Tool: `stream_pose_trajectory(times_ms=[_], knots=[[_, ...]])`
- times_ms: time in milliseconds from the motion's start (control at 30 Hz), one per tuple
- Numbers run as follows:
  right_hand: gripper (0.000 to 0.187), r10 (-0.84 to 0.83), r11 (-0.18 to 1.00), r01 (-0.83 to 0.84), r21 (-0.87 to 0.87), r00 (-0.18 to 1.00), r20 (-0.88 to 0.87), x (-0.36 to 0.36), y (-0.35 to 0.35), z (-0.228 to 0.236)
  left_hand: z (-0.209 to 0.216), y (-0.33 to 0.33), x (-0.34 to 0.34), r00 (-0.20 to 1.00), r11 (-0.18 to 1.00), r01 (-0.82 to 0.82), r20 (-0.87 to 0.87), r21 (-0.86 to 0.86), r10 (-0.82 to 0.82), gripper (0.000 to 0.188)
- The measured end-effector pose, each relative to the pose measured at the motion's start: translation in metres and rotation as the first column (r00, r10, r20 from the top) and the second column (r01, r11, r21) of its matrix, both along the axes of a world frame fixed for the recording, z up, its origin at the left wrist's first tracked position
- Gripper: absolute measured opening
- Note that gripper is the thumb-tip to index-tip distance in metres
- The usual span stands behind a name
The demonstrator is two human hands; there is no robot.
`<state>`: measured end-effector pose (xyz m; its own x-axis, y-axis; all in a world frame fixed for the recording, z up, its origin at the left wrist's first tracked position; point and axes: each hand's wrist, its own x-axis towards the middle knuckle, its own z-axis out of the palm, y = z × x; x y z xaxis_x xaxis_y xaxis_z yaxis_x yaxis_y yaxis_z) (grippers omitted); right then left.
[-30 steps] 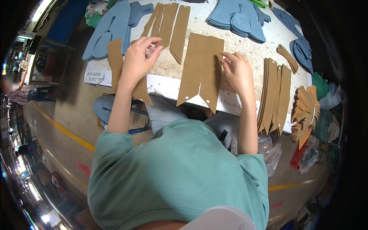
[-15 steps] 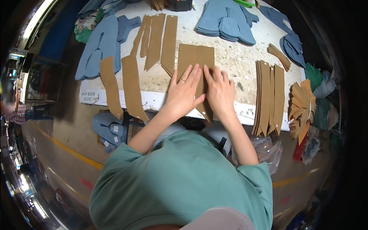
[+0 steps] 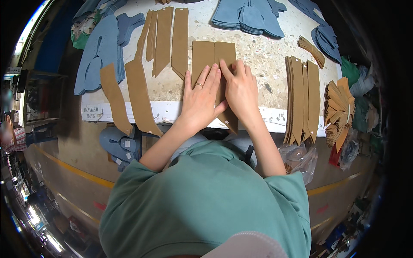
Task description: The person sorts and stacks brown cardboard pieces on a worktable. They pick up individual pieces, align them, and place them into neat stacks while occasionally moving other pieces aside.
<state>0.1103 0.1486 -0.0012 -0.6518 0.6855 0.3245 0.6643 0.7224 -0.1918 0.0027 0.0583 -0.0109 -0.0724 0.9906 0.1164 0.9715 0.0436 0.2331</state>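
Two brown suede-like strips lie side by side on the table in front of me, their long edges meeting: a left strip [image 3: 203,52] and a right strip [image 3: 225,50]. My left hand [image 3: 200,99] rests flat on the left strip, fingers spread upward and thumb reaching across to the right strip. On the right strip lies my right hand [image 3: 241,92], index finger stretched to the seam between the two pieces, its other fingers bent but apart. The right strip's pointed lower end [image 3: 231,121] hangs past the table's near edge and bears a small white sticker.
More brown strips [image 3: 162,41] lie to the left, two of them overhanging the front edge. Stacked brown strips [image 3: 294,99] and a tied brown bundle [image 3: 340,107] are at the right. Blue cut pieces are piled at far left [image 3: 101,56] and far centre [image 3: 249,17].
The view has shifted slightly, so the table sits a little higher in it. The right hand's fingers have bent more; both hands stay on the two strips.
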Motion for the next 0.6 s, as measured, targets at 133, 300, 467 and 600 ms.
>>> stream_pose_trajectory(times_ms=[133,300,467,600], knots=[[0.045,-0.003,0.997,0.009,-0.083,0.998,0.068,0.014,-0.012,0.003,0.001,0.000,-0.001,1.000,1.000,-0.002,-0.003,0.008,0.003,0.081],[0.042,0.001,0.998,-0.004,-0.069,0.999,-0.039,0.020,-0.011,-0.003,0.000,0.000,0.000,1.000,1.000,-0.001,-0.017,0.026,0.001,0.081],[0.040,-0.037,0.999,0.039,0.033,0.998,-0.054,0.011,-0.012,-0.002,-0.002,0.000,-0.001,0.999,0.999,0.003,-0.032,0.042,-0.002,0.081],[0.044,-0.056,0.998,0.056,-0.003,0.996,-0.071,0.000,0.003,-0.006,-0.002,0.000,-0.001,0.999,1.000,0.008,-0.039,0.026,-0.007,0.081]])
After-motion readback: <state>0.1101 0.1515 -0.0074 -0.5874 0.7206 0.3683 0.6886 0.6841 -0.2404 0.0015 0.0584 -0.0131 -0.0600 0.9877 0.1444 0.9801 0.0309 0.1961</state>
